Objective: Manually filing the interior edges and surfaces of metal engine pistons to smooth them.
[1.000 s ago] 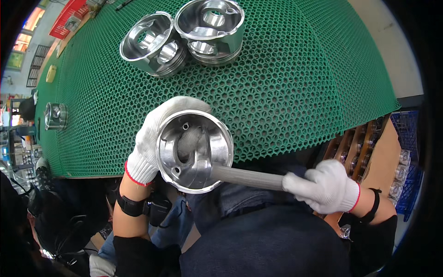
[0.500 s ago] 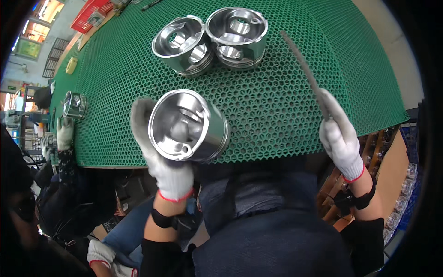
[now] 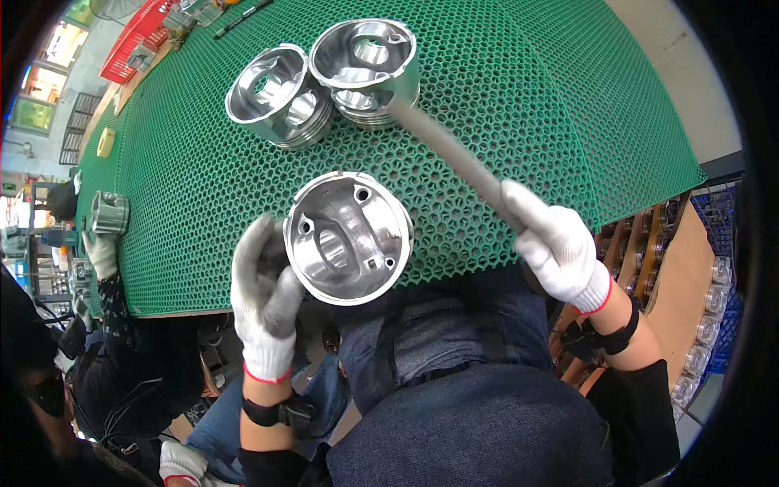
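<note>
A shiny metal piston point(image 3: 388, 280) is near the front edge of the green honeycomb mat point(image 3: 503, 122), its hollow end facing up at me. Beside its left rim is my left hand point(image 3: 264, 300) in a white knitted glove, fingers apart and curved, thumb close to the rim; whether it touches is hard to tell. My right hand point(image 3: 564, 252), also gloved, grips one end of a long grey file point(image 3: 454, 154). The file's slightly blurred tip points up and left, overlapping the far piston point(image 3: 398, 81) in view. Another piston point(image 3: 264, 122) stands against that one.
On the far left, another person's gloved hand point(image 3: 101, 256) is at a piston point(image 3: 109, 213). A yellow tape roll point(image 3: 105, 142), a red basket point(image 3: 122, 61) and a black pen point(image 3: 243, 18) lie farther back. Below right are wooden racks point(image 3: 629, 272) and a blue crate point(image 3: 726, 219) with more pistons.
The near piston has turned from tilted leftward to facing up. My left hand has loosened from it and moved left. The file has swung left and down toward the pistons with my right hand.
</note>
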### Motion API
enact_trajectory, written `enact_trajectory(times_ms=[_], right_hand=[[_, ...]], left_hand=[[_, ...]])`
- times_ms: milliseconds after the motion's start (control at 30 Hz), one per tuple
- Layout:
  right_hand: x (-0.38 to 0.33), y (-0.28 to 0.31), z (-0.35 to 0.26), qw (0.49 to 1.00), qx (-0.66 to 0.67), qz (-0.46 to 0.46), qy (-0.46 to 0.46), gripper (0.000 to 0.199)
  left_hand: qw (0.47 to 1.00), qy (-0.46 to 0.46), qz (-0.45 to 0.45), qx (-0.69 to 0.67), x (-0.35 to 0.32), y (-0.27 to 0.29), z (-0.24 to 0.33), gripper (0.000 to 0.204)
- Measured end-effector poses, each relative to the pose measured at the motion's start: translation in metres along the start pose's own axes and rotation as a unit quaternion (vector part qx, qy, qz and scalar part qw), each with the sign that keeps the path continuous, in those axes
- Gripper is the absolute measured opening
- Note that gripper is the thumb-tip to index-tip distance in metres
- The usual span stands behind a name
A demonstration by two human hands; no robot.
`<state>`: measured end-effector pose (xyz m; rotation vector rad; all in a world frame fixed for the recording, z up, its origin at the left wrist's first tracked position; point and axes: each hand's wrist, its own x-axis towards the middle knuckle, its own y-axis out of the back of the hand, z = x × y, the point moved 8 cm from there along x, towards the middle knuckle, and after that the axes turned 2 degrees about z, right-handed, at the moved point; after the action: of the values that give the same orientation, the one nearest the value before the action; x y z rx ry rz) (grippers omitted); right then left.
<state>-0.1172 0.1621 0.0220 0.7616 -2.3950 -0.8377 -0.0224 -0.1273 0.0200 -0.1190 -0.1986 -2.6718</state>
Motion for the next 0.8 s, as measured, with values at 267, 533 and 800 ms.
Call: enact_trajectory(times_ms=[267, 533, 800], right_hand=[[-0.007, -0.018, -0.038, 0.987, -0.086, -0.129, 0.050, 0.054], [-0.014, -0.030, -0.052, 0.972, -0.088, -0.171, 0.132, 0.041], [0.059, -0.051, -0.048, 0.987, -0.024, -0.039, 0.152, 0.060]], left_hand=[[0.906, -0.212, -0.227, 0.287, 0.051, -0.047, 0.015, 0.052], [0.941, 0.025, -0.324, 0.094, 0.060, -0.058, -0.015, 0.042], [0.939, 0.164, -0.301, 0.002, 0.054, -0.049, -0.027, 0.047]])
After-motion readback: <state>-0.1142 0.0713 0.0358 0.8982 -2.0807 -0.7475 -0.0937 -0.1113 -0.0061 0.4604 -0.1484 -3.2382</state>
